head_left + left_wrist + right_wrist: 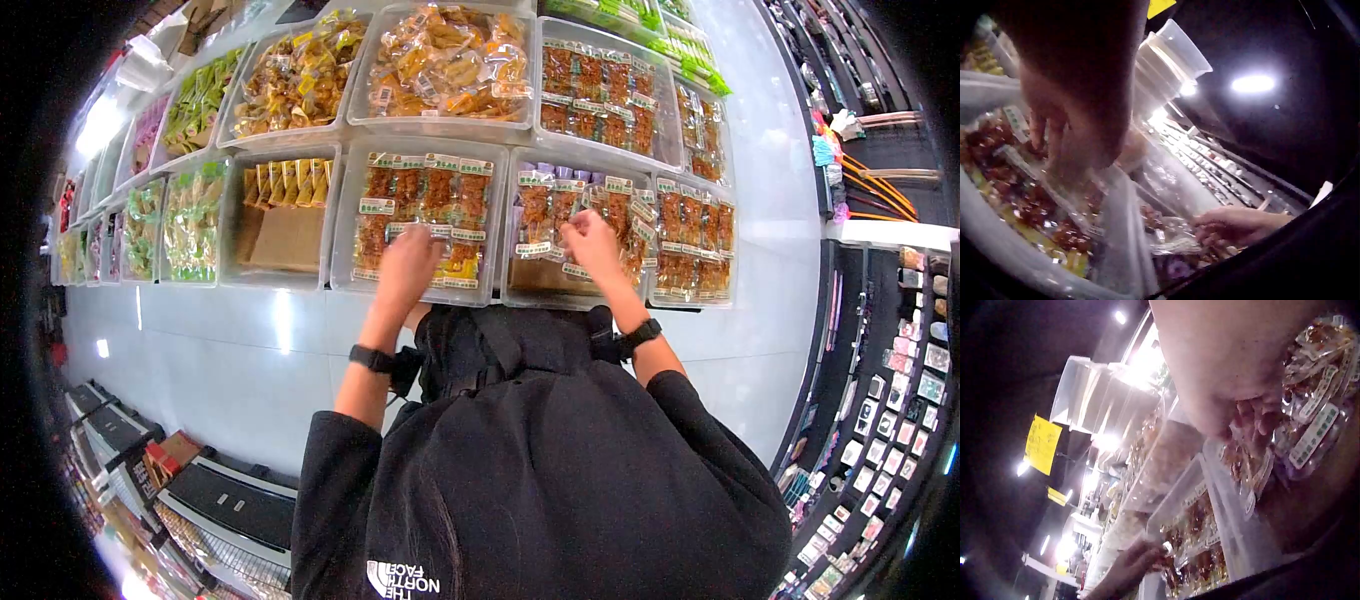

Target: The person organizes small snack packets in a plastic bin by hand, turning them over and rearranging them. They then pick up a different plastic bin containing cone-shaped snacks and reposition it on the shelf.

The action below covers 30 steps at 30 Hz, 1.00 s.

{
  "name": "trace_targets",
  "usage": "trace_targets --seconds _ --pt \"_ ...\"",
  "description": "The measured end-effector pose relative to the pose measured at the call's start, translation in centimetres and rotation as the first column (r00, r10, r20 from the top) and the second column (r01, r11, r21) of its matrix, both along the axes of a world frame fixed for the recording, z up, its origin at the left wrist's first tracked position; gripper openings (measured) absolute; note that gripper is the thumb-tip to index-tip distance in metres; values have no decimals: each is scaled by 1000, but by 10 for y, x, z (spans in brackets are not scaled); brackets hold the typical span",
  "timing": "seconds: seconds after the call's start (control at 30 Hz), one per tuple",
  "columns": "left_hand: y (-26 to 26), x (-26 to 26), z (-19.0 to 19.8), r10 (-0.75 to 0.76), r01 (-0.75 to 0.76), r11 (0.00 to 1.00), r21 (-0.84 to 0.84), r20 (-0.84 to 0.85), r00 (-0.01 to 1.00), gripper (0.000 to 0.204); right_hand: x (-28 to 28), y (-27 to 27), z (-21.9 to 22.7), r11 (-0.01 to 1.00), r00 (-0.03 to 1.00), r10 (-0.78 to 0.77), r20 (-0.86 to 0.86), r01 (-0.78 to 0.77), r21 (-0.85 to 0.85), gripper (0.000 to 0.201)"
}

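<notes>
My left hand [408, 262] reaches down into a clear plastic bin [340, 235], its fingers touching flat snack packets [440, 187] laid in rows. These packets are transparent with reddish-brown pieces inside and white-green labels; in the left wrist view the fingers [1055, 134] point down onto them. In the bin [505, 235] to the right, my right hand [594, 247] has bent fingers and pinches a similar snack packet [536, 212]. From the right wrist view, this packet [1249, 478] hangs below the fingertips. More packets [620, 205] lie beside and under the right hand.
Brown cardboard [290, 240] shows in a bin at left, behind it yellow packets [290, 183]. Bins of bagged snacks [450, 60] form the back row. Another bin [693, 240] of red-brown packets stands at right. Goods racks [890, 400] line the right side.
</notes>
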<state>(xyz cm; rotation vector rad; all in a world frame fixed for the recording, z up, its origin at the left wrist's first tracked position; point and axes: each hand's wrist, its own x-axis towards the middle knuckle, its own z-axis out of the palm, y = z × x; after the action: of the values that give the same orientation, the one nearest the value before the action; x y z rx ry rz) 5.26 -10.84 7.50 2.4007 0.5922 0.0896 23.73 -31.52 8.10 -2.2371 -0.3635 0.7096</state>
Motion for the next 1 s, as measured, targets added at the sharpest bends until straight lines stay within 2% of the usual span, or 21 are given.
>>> trace_targets --seconds 0.07,0.13,0.17,0.3,0.37,0.4,0.47,0.5,0.57,0.6,0.63,0.7,0.73,0.77,0.8,0.83,0.87,0.9,0.93,0.97,1.0 --pt "-19 22 5 -34 36 994 -104 22 999 20 -8 13 9 979 991 127 -43 -132 -152 40" --pt "-31 37 -7 -181 193 972 -132 99 979 20 -6 15 -18 977 986 156 59 -145 -154 42" --pt "-35 41 -10 -174 187 973 -133 99 980 20 -5 14 -33 976 971 178 161 -153 -157 44" --pt "-47 40 -13 -132 170 952 -254 160 978 25 -9 14 -25 995 979 98 178 -95 -22 48" --pt "-48 35 -15 -26 54 925 -377 79 997 35 -12 12 -13 944 974 -9 -227 83 319 52" --pt "-47 35 -19 -13 41 925 -379 76 997 35 -18 13 5 938 974 15 -227 65 340 47" --pt "-44 32 -28 153 -93 563 -821 -6 988 38 -27 14 15 912 969 77 -235 27 410 42" --pt "-43 28 -27 166 -104 563 -820 -12 986 38 -31 15 19 877 964 125 -235 3 480 38" --pt "-39 22 -25 227 -53 96 -994 -30 973 42 -43 20 28 875 956 195 -220 -68 479 30" --pt "-39 19 -18 236 -54 -69 -996 -69 969 47 -48 22 26 864 930 265 -254 -112 491 27" --pt "-39 14 -17 248 -56 -67 -996 -71 966 47 -51 25 24 849 898 333 -286 -154 504 25" --pt "-40 6 -15 379 63 131 -989 109 919 47 -51 30 16 849 858 410 -309 -236 473 23" --pt "-37 2 -1 339 -34 485 -874 152 928 39 -51 33 6 856 875 449 -181 -364 368 25" --pt "-34 -2 -1 355 -46 485 -873 148 923 39 -50 36 -4 847 865 499 -56 -473 244 29" --pt "-29 -8 0 311 -167 772 -614 134 941 36 -49 42 1 839 848 525 73 -530 126 41" --pt "-27 -16 1 279 -249 934 -256 90 956 35 -51 52 1 828 838 542 64 -546 127 41" --pt "-26 -21 1 301 -261 948 -181 254 919 34 -54 64 0 859 885 466 -18 -447 249 44" --pt "-25 -26 1 322 -283 942 -179 247 914 34 -59 75 2 874 913 392 -113 -331 356 46" --pt "-23 -32 1 248 -242 969 -53 219 944 34 -70 91 22 900 855 307 -418 -118 419 45" --pt "-23 -35 1 174 -190 979 72 181 968 33 -74 101 18 898 848 321 -421 -132 419 45" --pt "-27 -37 1 179 -201 970 138 158 971 32 -74 114 12 904 750 279 -600 6 427 42"
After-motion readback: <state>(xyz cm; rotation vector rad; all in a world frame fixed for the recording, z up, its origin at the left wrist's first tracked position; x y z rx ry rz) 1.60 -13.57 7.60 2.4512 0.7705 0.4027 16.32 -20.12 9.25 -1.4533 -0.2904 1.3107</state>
